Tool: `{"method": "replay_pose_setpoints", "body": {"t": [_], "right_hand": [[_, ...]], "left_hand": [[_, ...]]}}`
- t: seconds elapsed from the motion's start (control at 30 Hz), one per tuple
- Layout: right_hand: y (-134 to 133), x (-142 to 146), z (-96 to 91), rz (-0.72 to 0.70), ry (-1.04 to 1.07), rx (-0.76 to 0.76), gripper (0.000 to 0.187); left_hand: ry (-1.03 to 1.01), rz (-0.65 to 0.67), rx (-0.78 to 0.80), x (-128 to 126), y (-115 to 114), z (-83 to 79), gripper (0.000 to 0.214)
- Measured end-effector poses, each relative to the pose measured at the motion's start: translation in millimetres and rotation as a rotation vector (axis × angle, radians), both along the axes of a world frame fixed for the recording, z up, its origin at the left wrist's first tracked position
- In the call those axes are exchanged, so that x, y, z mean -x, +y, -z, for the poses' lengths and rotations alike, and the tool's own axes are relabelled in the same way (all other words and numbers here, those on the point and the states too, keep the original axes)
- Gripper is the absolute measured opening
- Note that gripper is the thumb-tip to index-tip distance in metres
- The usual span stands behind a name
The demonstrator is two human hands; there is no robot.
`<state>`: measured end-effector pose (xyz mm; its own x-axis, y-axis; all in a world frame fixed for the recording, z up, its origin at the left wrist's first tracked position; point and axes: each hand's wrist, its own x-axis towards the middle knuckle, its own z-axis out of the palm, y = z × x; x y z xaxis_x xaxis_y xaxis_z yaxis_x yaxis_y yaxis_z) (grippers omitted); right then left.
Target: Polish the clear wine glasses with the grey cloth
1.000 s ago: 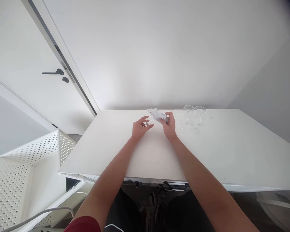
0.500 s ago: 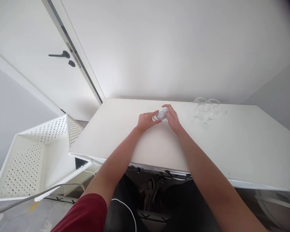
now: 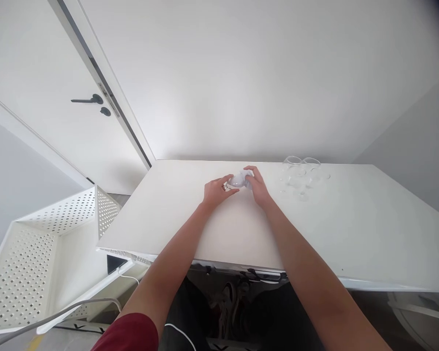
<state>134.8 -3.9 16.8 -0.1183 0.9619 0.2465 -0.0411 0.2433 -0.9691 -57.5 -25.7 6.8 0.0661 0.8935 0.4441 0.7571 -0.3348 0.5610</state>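
Over the middle of the white tabletop [image 3: 303, 234], my left hand [image 3: 215, 191] is closed around one end of a clear drinking glass [image 3: 236, 182], which lies tilted sideways. My right hand [image 3: 259, 189] grips a crumpled white cloth or tissue [image 3: 248, 176] pressed against the glass's other end. Part of the cloth is hidden by my fingers, and the left fingers cover the glass's left end. To the right, near the back edge, several clear stemmed glasses [image 3: 293, 171] stand close together.
A white perforated basket-like tray [image 3: 24, 268] stands left of the table, with a grey cable [image 3: 69, 308] crossing in front. Behind the table rises a white wall [image 3: 241, 73]. A door with a black handle [image 3: 91, 99] is at the far left.
The view has tilted up slightly, so the table sits lower. Both hands still hold the glass and cloth; more of the glass shows between them, and the fingers have shifted a little.
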Motion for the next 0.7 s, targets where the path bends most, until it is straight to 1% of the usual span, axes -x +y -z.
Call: {"method": "replay_pose_setpoints", "body": {"t": [0.1,0.2,0.27,0.33,0.4,0.47,0.5,0.57,0.63,0.7], "right_hand": [[-7.6,-2.0,-6.1,-0.115,-0.137,-0.134,0.044],[-7.5,-0.9,-6.0,-0.142,-0.115,-0.152,0.053],[-2.5,1.1,-1.2,-0.104,-0.023,-0.104,0.056],[4.2,2.9,5.2,-0.005,0.096,-0.022,0.056],[9.6,3.9,10.8,0.084,0.193,0.057,0.055],[11.3,3.9,13.3,0.106,0.233,0.095,0.052],[10.4,3.8,13.0,0.096,0.224,0.096,0.050],[5.4,3.5,9.7,0.071,0.162,0.063,0.044],[-2.0,3.7,3.7,0.044,0.067,-0.013,0.042],[-8.6,4.8,-2.3,-0.007,-0.045,-0.108,0.043]], "left_hand": [[0.060,0.030,-0.104,3.8,-0.2,2.6,0.050],[0.058,0.044,-0.131,4.0,0.2,3.0,0.051],[0.023,0.053,-0.135,1.6,0.6,1.9,0.055],[-0.024,0.068,-0.160,-1.4,1.1,0.2,0.055],[-0.081,0.089,-0.184,-3.3,1.9,-1.5,0.045],[-0.156,0.106,-0.182,-2.9,3.2,-2.2,0.027],[-0.208,0.099,-0.173,-1.9,4.0,-2.2,0.021],[-0.319,0.046,-0.144,1.3,5.7,-1.3,0.023],[-0.431,-0.032,-0.107,5.2,7.4,-0.1,0.026],[-0.531,-0.091,-0.074,8.7,8.6,0.7,0.025]]}}
